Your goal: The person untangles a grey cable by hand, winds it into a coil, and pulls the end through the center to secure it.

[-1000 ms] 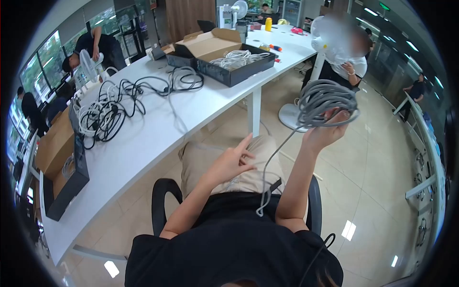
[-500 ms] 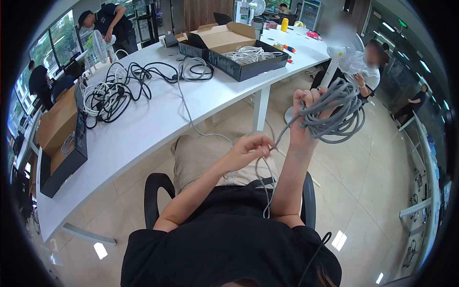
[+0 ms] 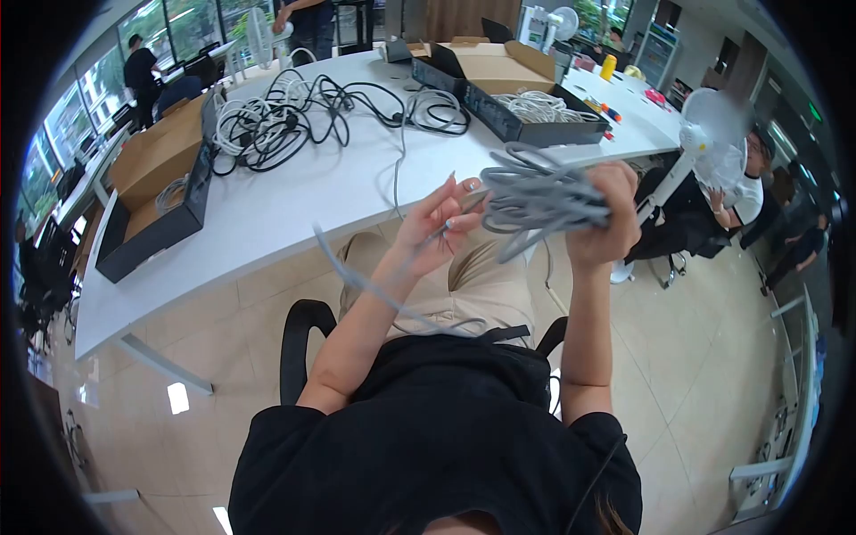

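Note:
A grey cable wound into a loose coil (image 3: 539, 201) is held up in front of my lap, a little blurred by motion. My right hand (image 3: 604, 214) is wrapped round the coil's right end. Just left of the coil, my left hand (image 3: 437, 225) has its fingers curled on the strand that runs out of it. A loose length of the same cable (image 3: 357, 278) swings past my left forearm and drops across my lap. One thin grey strand (image 3: 398, 174) also hangs over the table's edge behind my left hand.
On the white table (image 3: 294, 201) lies a heap of tangled black and white cables (image 3: 281, 120). An open black box with white cables (image 3: 539, 109) stands behind the coil, another open box (image 3: 160, 214) at the left. A person (image 3: 736, 201) sits by a white fan (image 3: 709, 125) at right.
The coil and my right hand have turned so that the loops now point left, towards my left hand. My left hand has risen, and the loose cable has swung out left. The head view has shifted.

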Tool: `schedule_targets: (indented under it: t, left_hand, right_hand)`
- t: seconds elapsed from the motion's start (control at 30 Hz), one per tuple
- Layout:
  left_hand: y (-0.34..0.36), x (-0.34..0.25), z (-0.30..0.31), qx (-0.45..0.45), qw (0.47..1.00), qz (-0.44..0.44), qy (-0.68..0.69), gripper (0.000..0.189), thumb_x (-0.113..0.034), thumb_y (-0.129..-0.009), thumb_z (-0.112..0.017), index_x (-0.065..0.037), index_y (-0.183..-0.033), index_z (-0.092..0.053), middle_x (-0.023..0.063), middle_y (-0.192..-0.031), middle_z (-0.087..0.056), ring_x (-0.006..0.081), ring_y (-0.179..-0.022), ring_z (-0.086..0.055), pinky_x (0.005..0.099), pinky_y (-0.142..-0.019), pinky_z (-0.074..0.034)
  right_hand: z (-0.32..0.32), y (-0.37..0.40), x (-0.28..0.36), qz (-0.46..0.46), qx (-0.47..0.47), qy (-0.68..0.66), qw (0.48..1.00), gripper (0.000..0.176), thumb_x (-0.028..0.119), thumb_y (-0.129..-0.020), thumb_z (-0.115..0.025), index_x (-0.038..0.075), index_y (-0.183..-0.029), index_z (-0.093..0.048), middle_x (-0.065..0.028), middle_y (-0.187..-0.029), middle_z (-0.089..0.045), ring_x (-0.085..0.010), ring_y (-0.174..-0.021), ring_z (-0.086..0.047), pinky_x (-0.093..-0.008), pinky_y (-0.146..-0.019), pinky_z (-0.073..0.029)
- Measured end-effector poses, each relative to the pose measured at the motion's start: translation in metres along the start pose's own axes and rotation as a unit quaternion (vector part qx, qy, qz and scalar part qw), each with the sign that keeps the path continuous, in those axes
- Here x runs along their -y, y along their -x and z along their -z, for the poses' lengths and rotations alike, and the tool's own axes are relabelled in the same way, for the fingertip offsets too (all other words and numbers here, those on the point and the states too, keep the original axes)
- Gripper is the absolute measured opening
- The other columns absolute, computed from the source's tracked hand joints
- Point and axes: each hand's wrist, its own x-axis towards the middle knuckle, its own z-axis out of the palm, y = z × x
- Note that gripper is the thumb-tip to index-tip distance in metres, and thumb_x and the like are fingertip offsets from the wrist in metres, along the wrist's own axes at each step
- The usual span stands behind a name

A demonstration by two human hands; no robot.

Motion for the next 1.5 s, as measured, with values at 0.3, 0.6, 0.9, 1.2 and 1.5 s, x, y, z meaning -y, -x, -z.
schedule_targets:
  t: [0.3,0.6,0.9,1.2,1.5]
  left_hand:
    - [0.015,-0.003,-0.021,-0.126,0.934,-0.027,-0.332,0.082,-0.067,-0.081,-0.021,0.0,-0.125,-0.038,0.0127,-0.114,-0.052,0.0188,-0.1,-0.053,0.0332,-0.089,-0.043]
    - [0.032,-0.007,-0.021,-0.034,0.941,-0.047,-0.334,0.075,-0.062,-0.084,-0.018,-0.004,-0.127,-0.036,0.0137,-0.119,-0.049,0.0204,-0.106,-0.05,0.0336,-0.091,-0.042]
    - [0.033,-0.003,-0.044,-0.14,0.863,-0.205,-0.44,0.051,-0.016,-0.082,-0.053,-0.002,-0.127,-0.034,0.0122,-0.114,-0.052,0.0161,-0.096,-0.055,0.0277,-0.084,-0.045]
    - [0.014,0.012,-0.046,-0.245,0.796,-0.462,-0.306,0.038,-0.004,-0.08,-0.054,0.0,-0.117,-0.043,0.0097,-0.11,-0.054,0.0153,-0.102,-0.053,0.0287,-0.085,-0.047]
    - [0.023,0.003,-0.021,-0.28,0.801,-0.47,-0.241,0.013,-0.012,-0.085,-0.048,-0.002,-0.093,-0.05,0.0055,-0.084,-0.058,0.0131,-0.076,-0.056,0.0268,-0.076,-0.048]
  right_hand:
    - [-0.016,-0.01,0.007,0.349,0.103,0.003,0.931,0.021,0.008,-0.065,-0.057,0.014,-0.085,-0.052,0.0007,-0.065,-0.051,-0.0134,-0.059,-0.052,-0.0249,-0.069,-0.042]
    - [-0.039,-0.005,-0.01,0.467,0.066,-0.024,0.881,0.017,0.01,-0.069,-0.055,0.016,-0.083,-0.047,0.0008,-0.068,-0.05,-0.0131,-0.068,-0.052,-0.0236,-0.073,-0.041]
    - [-0.05,-0.003,-0.019,0.443,0.063,-0.023,0.894,0.023,0.01,-0.065,-0.057,0.022,-0.08,-0.045,0.001,-0.075,-0.055,-0.0162,-0.079,-0.055,-0.0274,-0.076,-0.041]
    - [-0.086,0.028,-0.018,0.229,0.119,0.004,0.966,0.011,0.017,-0.073,-0.057,0.02,-0.077,-0.048,0.0024,-0.1,-0.056,-0.0146,-0.105,-0.05,-0.0317,-0.091,-0.036]
    - [-0.075,0.018,0.014,0.053,0.235,-0.095,0.966,0.019,0.009,-0.068,-0.055,0.015,-0.086,-0.054,-0.0048,-0.126,-0.043,-0.0234,-0.115,-0.041,-0.039,-0.097,-0.03]
